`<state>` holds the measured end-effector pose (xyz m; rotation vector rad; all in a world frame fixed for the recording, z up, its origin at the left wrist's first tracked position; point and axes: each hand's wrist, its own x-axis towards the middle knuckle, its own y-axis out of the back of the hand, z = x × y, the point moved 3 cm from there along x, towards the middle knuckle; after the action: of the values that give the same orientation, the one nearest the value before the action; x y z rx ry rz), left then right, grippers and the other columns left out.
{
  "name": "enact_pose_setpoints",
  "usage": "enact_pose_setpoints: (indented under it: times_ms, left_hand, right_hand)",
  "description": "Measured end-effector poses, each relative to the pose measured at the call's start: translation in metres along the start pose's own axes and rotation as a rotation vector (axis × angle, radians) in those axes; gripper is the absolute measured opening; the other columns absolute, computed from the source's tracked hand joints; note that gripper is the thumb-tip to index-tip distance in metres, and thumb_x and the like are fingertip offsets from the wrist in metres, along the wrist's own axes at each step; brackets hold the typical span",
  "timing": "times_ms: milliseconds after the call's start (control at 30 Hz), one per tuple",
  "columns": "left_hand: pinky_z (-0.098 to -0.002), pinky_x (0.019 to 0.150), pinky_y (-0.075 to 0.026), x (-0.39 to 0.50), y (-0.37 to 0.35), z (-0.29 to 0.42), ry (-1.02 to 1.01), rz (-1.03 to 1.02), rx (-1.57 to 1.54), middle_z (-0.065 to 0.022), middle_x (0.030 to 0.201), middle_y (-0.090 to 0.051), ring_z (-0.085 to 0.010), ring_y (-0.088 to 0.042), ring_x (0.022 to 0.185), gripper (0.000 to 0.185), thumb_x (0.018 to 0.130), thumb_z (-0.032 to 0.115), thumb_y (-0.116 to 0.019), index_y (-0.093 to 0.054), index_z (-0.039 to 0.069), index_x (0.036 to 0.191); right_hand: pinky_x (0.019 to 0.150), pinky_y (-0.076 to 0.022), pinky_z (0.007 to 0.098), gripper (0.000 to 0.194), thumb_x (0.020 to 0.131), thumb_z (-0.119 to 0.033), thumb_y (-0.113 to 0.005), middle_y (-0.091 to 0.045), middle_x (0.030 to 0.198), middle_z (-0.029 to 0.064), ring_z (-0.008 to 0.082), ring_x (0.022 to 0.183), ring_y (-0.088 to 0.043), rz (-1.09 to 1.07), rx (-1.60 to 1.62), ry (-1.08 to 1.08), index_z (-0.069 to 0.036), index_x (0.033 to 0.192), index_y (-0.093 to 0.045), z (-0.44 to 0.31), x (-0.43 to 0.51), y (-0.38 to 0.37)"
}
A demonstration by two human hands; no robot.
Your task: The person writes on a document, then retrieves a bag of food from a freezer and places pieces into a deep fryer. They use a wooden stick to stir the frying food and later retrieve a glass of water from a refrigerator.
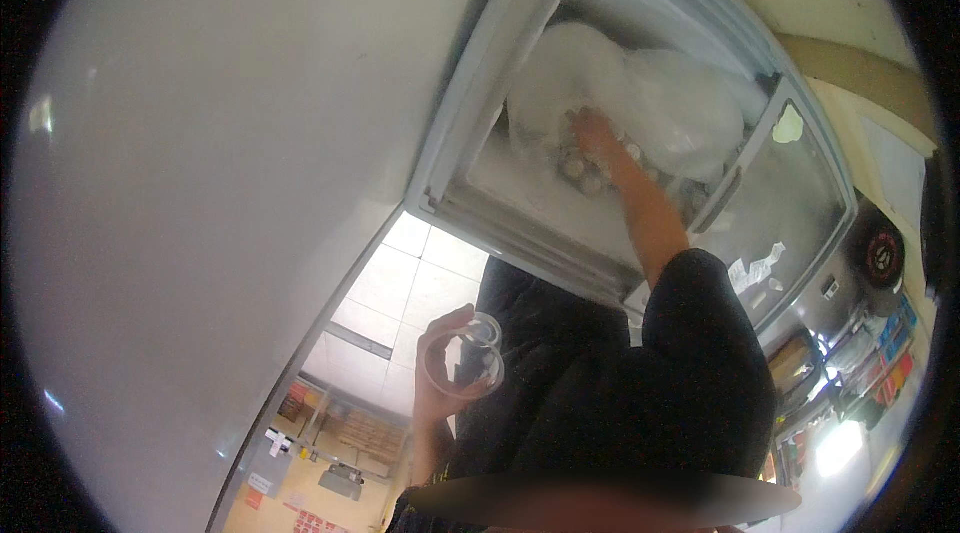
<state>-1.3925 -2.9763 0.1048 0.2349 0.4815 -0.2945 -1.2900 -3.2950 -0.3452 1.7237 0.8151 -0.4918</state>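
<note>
My left hand (437, 368) is wrapped around a clear plastic cup (480, 368), its round rim turned up towards me. The cup is beside my dark shirt, outside the freezer. My right arm reaches down into an open chest freezer (442, 180). Inside, my right hand (594, 131) is at a cloudy plastic bag (566, 75), above several small round pieces (583, 171). The fingertips are blurred against the bag, so I cannot tell whether they grip anything. Another translucent bag (686, 109) lies to the right of that hand.
A sliding glass lid (780, 210) with paper scraps covers the freezer's right part. A large smooth white panel (225, 120) rises on the left. Pale floor tiles (382, 270) show between panel and freezer. A dark round appliance (877, 251) stands beyond the lid.
</note>
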Motion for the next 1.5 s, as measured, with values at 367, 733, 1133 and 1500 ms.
enact_pose_setpoints:
  times_ms: [367, 733, 1133, 1500]
  left_hand:
    - [-0.049, 0.111, -0.045, 0.0, -0.005, -0.004, 0.068, -0.002, -0.015, -0.0242, 0.142, -0.053, -0.0354, -0.054, 0.133, 0.092, 0.061, 0.016, -0.097, -0.045, 0.01, 0.138]
    - [-0.0513, 0.112, -0.044, 0.015, -0.012, -0.006, 0.01, -0.039, -0.004, -0.0251, 0.142, -0.052, -0.0385, -0.053, 0.133, 0.095, 0.06, 0.014, -0.096, -0.044, 0.012, 0.139]
    - [-0.0553, 0.11, -0.044, 0.027, -0.004, 0.012, -0.072, -0.033, 0.021, -0.0238, 0.145, -0.05, -0.0435, -0.048, 0.138, 0.091, 0.066, 0.016, -0.096, -0.044, 0.022, 0.14]
    - [-0.0554, 0.113, -0.041, 0.043, -0.007, 0.0, -0.15, 0.025, -0.015, -0.0242, 0.138, -0.055, -0.0433, -0.051, 0.134, 0.094, 0.057, 0.019, -0.099, -0.048, 0.02, 0.136]
  right_hand:
    - [0.097, -0.0483, 0.057, 0.038, 0.099, -0.029, -0.05, -0.062, 0.125, 0.0284, 0.0449, 0.117, -0.06, 0.243, 0.514, -0.362, 0.0, 0.117, -0.067, -0.012, 0.04, -0.033]
    - [0.106, -0.044, 0.0548, 0.037, 0.1, -0.029, -0.049, -0.053, 0.141, 0.0243, 0.0418, 0.127, -0.054, 0.191, 0.504, -0.368, -0.005, 0.124, -0.065, -0.034, 0.057, -0.058]
    - [0.111, -0.0398, 0.0548, 0.04, 0.101, -0.029, -0.049, -0.047, 0.149, 0.0227, 0.0405, 0.134, -0.049, 0.231, 0.507, -0.441, -0.008, 0.132, -0.061, -0.029, 0.064, -0.057]
    - [0.116, -0.0361, 0.0548, 0.044, 0.101, -0.03, -0.049, -0.041, 0.155, 0.0212, 0.0393, 0.14, -0.044, 0.111, 0.391, -0.396, -0.011, 0.14, -0.057, -0.01, 0.114, -0.058]
